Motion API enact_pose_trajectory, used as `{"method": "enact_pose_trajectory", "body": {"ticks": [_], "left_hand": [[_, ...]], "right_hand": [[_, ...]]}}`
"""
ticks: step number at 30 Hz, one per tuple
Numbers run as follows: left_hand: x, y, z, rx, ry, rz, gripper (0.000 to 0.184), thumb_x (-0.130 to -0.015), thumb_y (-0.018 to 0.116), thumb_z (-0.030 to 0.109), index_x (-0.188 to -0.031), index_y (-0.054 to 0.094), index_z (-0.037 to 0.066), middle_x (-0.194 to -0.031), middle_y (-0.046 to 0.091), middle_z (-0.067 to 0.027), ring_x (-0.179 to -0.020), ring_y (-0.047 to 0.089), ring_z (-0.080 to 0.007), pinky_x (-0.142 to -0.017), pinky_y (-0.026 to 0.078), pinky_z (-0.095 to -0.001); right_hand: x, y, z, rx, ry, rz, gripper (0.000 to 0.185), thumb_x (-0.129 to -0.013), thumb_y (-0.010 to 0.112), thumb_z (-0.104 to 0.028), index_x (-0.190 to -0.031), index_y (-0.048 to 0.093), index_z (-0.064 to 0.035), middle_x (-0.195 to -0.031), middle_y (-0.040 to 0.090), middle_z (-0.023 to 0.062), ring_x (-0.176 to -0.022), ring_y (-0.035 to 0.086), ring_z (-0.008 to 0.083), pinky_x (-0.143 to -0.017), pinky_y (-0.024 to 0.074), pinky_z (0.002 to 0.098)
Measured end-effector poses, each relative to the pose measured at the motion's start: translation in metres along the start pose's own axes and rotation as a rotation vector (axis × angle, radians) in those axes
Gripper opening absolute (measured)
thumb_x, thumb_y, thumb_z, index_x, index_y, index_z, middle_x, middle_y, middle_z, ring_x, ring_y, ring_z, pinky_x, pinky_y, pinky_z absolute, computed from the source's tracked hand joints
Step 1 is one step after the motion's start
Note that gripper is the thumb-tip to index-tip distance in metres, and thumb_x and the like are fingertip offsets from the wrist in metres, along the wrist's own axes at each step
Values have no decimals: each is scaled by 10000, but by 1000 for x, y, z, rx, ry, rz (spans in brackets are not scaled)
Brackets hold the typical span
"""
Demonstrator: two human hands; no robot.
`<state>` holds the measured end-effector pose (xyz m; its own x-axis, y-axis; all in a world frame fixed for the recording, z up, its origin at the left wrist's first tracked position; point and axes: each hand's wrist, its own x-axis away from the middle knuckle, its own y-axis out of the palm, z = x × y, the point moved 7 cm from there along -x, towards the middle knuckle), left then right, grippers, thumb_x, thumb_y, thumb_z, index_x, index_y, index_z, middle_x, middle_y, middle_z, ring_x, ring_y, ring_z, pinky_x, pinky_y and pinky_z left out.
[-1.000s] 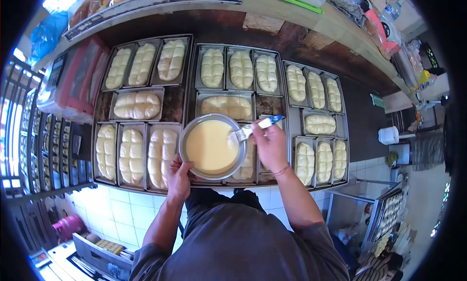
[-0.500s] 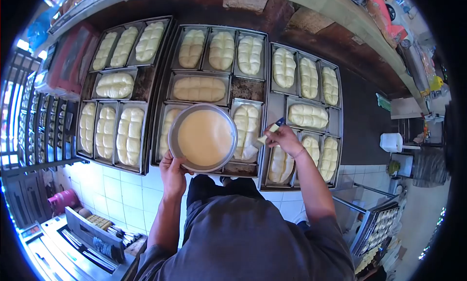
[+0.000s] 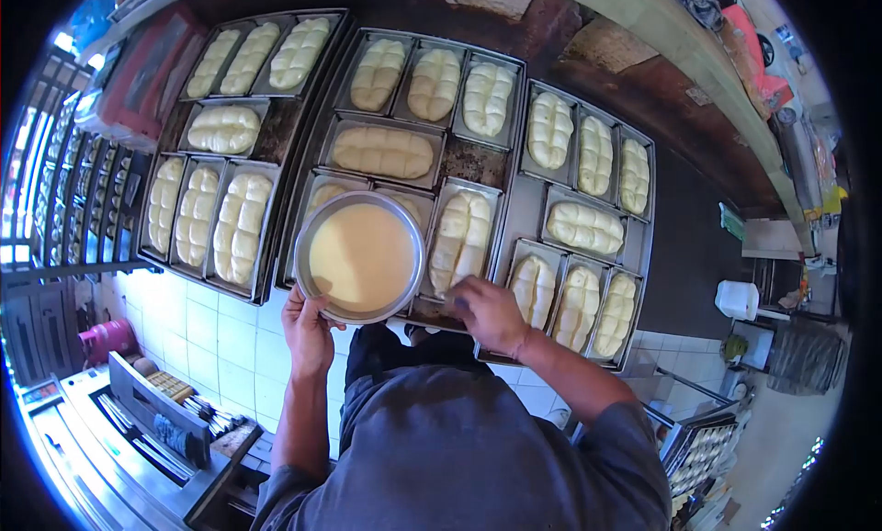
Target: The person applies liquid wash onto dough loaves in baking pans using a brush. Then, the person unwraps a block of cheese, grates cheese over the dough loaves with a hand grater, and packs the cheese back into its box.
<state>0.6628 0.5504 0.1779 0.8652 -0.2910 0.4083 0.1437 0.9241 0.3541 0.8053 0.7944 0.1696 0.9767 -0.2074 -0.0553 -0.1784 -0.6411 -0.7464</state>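
Note:
My left hand (image 3: 310, 327) is closed on the near rim of a round metal bowl (image 3: 420, 272), thumb over the edge. Pale yellow liquid (image 3: 363, 255) lies inside. The bowl is above the middle tray (image 3: 473, 163) and partly covers the dough there. My right hand (image 3: 490, 315) is closed around a pastry brush, its fingers slightly blurred and the brush mostly hidden. That hand is at the near end of a segmented dough loaf (image 3: 461, 240) in a rectangular tin, to the right of the bowl. I cannot tell whether the bristles touch the dough.
Dough loaves in tins fill the left tray (image 3: 271, 145) and the right tray (image 3: 634, 246). At far left stands a rack (image 3: 87, 200) of small items. A pink gas cylinder (image 3: 106, 341) is on the tiled floor (image 3: 202, 338). A white container (image 3: 738, 299) stands at right.
My right hand has moved left with the brush, from beside the right tray to the near end of the middle tray's loaf. The bowl has shifted slightly left, and the camera view has tilted.

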Motion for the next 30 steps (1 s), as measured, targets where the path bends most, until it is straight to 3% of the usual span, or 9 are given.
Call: {"method": "enact_pose_trajectory", "body": {"ticks": [3, 5, 7, 8, 11, 13, 15, 21, 30], "left_hand": [[4, -5, 1, 9, 19, 10, 103, -849, 537, 7, -944, 577, -3, -750, 638, -72, -493, 588, -103, -447, 525, -218], [7, -9, 4, 20, 41, 18, 103, -848, 536, 3, -942, 575, -4, -752, 640, -74, -493, 590, -106, -447, 526, -218], [12, -15, 6, 29, 47, 44, 102, -848, 534, 2, -942, 574, -5, -750, 639, -75, -492, 590, -107, -446, 525, -219], [14, -18, 8, 33, 45, 53, 102, -848, 531, 0, -941, 573, -5, -749, 639, -75, -491, 589, -109, -445, 524, -220], [16, -25, 8, 38, 39, 58, 103, -848, 527, -2, -941, 571, -6, -746, 639, -77, -490, 587, -111, -444, 524, -222], [15, -31, 9, 38, 42, 58, 105, -848, 524, -3, -942, 570, -6, -744, 639, -79, -487, 585, -114, -444, 524, -225], [13, -39, 9, 50, 45, 58, 102, -848, 522, -4, -938, 570, -5, -741, 639, -79, -486, 584, -115, -444, 524, -228], [12, -62, 7, 44, 25, 43, 78, -847, 525, -2, -906, 575, 5, -712, 635, -75, -483, 581, -114, -449, 522, -237], [17, -77, 1, 31, 20, 54, 50, -834, 515, 18, -876, 537, 33, -724, 634, -87, -481, 587, -135, -435, 507, -235]], "right_hand": [[-34, -1, 60, -38, 488, -100, 85, -895, 650, -146, -911, 661, -63, -812, 667, 111, -671, 637, 244, -593, 499, 346], [-72, 0, 144, -376, 328, 253, 113, -913, 645, -149, -964, 665, -50, -767, 671, 116, -669, 643, 239, -595, 481, 340], [-94, -52, 108, -260, 353, 365, 116, -883, 640, -94, -992, 671, -74, -898, 688, 112, -760, 656, 241, -659, 516, 348], [-92, -46, 105, -265, 349, 360, 116, -883, 640, -94, -992, 671, -74, -898, 688, 112, -760, 656, 241, -659, 516, 348], [-66, -12, 50, 208, -221, 180, 165, -839, 642, -70, -999, 673, -102, -1010, 667, 85, -880, 651, 245, -732, 546, 342], [-28, 35, 30, 227, -182, -152, 219, -789, 655, -49, -1000, 662, -110, -1081, 635, 79, -979, 629, 266, -806, 555, 351], [-5, 24, -26, 181, -316, -160, 208, -794, 675, -49, -994, 653, -102, -1028, 642, 82, -941, 635, 282, -801, 545, 350], [-42, -65, -79, -470, 89, 275, 96, -911, 628, -109, -958, 665, -34, -893, 679, 124, -718, 679, 240, -650, 545, 335], [-104, -6, -100, -293, 83, 147, 170, -940, 639, -147, -1018, 634, 3, -872, 678, 57, -737, 668, 139, -600, 530, 258]]}}
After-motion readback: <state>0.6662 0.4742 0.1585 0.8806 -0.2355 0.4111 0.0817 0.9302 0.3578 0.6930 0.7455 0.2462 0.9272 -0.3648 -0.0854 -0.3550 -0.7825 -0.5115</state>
